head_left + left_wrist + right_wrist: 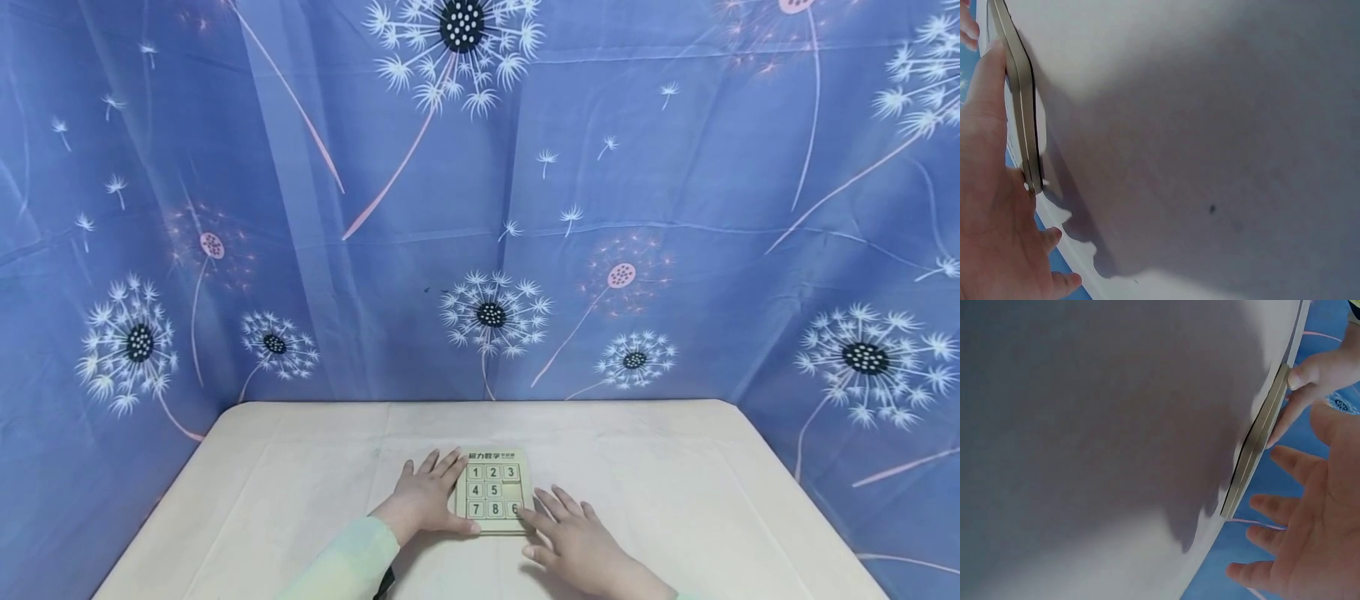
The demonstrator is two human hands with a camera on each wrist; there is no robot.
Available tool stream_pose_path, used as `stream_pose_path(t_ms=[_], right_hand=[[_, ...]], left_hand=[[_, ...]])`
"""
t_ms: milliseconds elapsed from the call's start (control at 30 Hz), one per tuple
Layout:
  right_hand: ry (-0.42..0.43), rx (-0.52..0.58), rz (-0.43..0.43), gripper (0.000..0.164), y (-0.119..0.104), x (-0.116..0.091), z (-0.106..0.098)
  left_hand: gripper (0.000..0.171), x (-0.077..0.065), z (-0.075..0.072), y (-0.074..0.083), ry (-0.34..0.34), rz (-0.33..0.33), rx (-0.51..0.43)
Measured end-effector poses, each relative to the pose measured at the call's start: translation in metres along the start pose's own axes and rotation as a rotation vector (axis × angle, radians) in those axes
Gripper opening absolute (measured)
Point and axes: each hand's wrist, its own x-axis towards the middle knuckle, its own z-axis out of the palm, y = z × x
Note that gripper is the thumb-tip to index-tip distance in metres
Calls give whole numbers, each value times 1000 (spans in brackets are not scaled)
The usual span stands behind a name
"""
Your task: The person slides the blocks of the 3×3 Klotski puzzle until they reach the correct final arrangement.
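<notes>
A pale number slide puzzle lies flat on the table, with several numbered tiles in its frame. The top row reads 1, 2, 3; below it come 4, 5 and a vacant slot at the right, then 7, 8, 6. My left hand holds the puzzle at its left side, thumb along the near edge and fingers by the upper left corner. Fingers spread, my right hand reaches in from the right, its index fingertip at the 6 tile. In the right wrist view the puzzle's side edge shows beyond the right palm.
A light cloth covers the table. Blue fabric with dandelion prints hangs behind it and along both sides. In the left wrist view, a small dark spot marks the tabletop.
</notes>
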Motion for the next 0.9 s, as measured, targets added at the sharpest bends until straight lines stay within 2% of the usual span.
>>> stream_pose_path(t_ms=[333, 900], right_hand=[[-42, -15, 22, 64, -3, -1, 7], [-17, -34, 9, 62, -4, 0, 3]], left_hand=[[111, -2, -2, 1, 6, -6, -1], [111, 1, 3, -2, 0, -2, -23]])
